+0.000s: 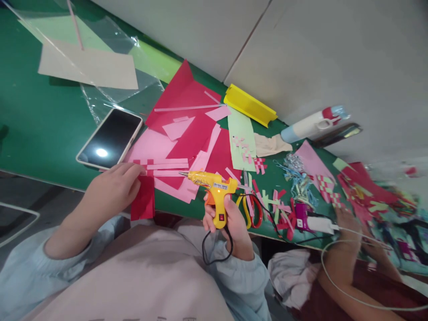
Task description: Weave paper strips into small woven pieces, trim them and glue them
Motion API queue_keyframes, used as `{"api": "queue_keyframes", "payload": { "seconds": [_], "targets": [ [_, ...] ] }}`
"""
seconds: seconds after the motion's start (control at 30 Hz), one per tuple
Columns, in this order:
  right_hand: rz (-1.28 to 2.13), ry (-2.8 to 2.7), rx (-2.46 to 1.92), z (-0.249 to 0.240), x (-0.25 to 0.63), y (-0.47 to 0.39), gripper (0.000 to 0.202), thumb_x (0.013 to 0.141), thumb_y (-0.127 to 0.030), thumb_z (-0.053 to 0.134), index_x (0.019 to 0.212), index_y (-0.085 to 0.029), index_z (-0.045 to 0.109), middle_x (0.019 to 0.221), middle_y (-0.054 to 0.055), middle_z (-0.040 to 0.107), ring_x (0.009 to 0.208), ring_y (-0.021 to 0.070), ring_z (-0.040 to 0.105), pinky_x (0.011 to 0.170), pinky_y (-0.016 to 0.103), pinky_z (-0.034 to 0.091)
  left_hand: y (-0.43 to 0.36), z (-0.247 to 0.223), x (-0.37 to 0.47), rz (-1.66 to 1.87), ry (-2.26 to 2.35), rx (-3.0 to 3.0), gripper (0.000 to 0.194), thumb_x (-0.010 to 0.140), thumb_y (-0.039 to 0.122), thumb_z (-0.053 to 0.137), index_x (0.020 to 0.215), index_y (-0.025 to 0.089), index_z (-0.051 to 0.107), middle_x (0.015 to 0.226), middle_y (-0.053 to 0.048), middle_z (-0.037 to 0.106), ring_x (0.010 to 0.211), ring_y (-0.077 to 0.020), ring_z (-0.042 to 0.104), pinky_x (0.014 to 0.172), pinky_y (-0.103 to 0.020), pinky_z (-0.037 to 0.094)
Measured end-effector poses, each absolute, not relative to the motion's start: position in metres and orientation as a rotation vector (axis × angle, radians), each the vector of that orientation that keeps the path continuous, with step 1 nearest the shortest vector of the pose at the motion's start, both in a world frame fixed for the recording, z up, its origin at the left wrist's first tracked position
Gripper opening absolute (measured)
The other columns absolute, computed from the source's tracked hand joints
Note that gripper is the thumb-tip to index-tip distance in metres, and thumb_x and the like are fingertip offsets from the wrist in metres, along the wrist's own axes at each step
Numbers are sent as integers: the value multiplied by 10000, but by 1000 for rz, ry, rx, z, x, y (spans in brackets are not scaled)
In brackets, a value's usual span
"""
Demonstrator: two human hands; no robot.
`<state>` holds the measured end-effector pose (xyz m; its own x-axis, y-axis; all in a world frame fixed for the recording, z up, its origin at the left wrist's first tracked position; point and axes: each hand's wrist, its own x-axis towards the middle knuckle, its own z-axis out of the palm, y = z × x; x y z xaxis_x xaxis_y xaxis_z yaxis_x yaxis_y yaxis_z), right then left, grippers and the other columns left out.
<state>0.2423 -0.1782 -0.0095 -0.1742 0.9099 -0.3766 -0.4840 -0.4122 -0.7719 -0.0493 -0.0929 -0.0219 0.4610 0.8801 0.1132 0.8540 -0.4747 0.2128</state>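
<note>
A yellow glue gun (217, 189) is gripped by my right hand (234, 223), its nozzle pointing left at the ends of pink paper strips (170, 167). The strips are woven with red paper (143, 200), which hangs over the table's near edge. My left hand (120, 187) is closed, its fingertips pressed on the left part of this woven piece. What lies under those fingers is partly hidden. A black cord loops below the glue gun. Pink and red sheets (197, 142) lie beneath and behind the strips.
A phone (110, 138) lies at left, near a clear plastic sheet. Scissors (249, 209), paper scraps and a purple plug adapter (302, 217) are to the right. A yellow tray (250, 105) and a bottle (310, 125) stand along the wall. Another person's hands work at far right.
</note>
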Motion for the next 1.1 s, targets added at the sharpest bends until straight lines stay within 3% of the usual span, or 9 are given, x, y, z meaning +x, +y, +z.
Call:
{"api": "queue_keyframes", "payload": {
  "seconds": [0.17,0.33,0.73,0.93,1.1],
  "targets": [
    [1782,-591,-1014,-13,244,-179,479,912,-651,566,921,-174,603,635,-58,500,375,80,442,512,294,525,-94,-18,-51,477,1631,2348,202,948,280,414,1034,219,587,1070,-101,712,933,-259,682,697,-369,507],
    [1783,-619,-1011,-13,244,-179,490,907,-658,571,924,-170,600,635,-54,501,380,82,453,499,290,521,-96,-19,-55,561,1629,2310,217,991,370,451,956,226,610,1041,-74,727,978,-234,681,723,-334,515],
    [1772,-684,-1010,-11,240,-176,532,907,-667,572,1001,-148,639,614,-68,477,362,74,477,474,259,511,-89,-31,-48,561,1227,2674,216,994,273,454,1021,239,665,1012,-79,756,976,-269,672,934,-432,529],
    [1766,-676,-1016,-10,240,-177,534,899,-674,579,1001,-153,637,612,-71,472,356,74,470,461,256,502,-88,-31,-48,546,1152,2730,247,1000,289,446,1008,192,673,1021,-96,768,961,-269,682,888,-443,547],
    [1782,-669,-1002,-13,244,-178,527,907,-686,550,931,-163,619,589,-67,474,366,86,475,472,268,495,-94,-26,-52,601,909,2462,189,973,256,482,959,225,667,962,-39,757,893,-176,695,778,-298,557]
  ]
}}
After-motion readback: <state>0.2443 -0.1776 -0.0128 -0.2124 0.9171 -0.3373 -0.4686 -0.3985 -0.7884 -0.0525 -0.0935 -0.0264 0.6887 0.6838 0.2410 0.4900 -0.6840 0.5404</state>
